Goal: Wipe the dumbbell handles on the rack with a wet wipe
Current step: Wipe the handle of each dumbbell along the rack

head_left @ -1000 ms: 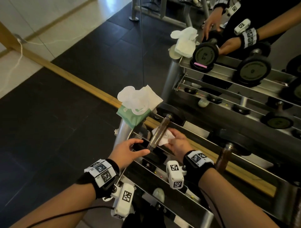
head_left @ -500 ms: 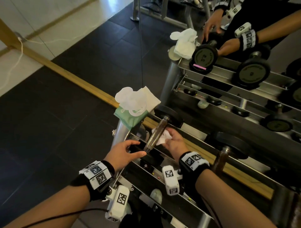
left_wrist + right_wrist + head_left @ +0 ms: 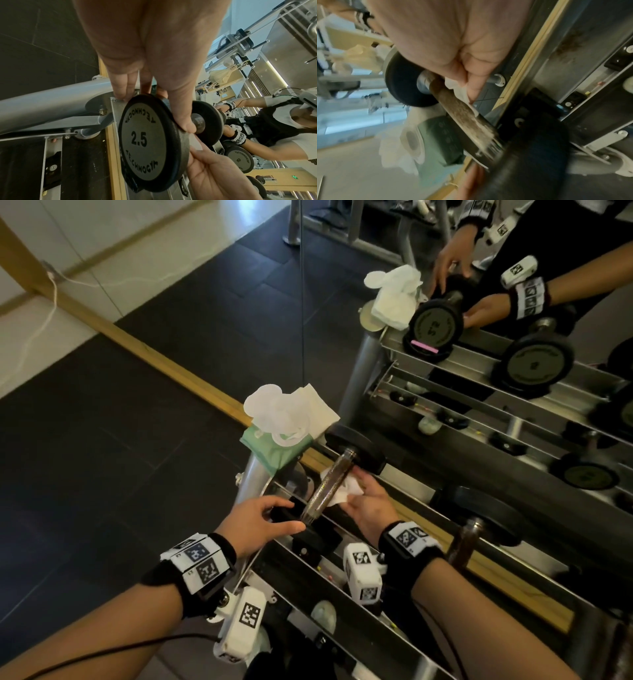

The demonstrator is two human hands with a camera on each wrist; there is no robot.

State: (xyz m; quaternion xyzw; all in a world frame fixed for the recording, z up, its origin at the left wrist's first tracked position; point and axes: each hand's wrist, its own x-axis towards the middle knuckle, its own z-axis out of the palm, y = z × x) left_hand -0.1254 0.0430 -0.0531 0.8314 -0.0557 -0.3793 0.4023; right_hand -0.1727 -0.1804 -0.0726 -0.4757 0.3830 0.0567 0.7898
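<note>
Dumbbell handle [image 3: 328, 487] between both curled hands

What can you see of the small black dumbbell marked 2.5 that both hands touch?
The small black dumbbell lies across the metal rack, near its left end. It has two round black plates and a brownish, rough-looking handle. The left hand grips the near plate; the right hand presses a white wet wipe against the handle.
</note>
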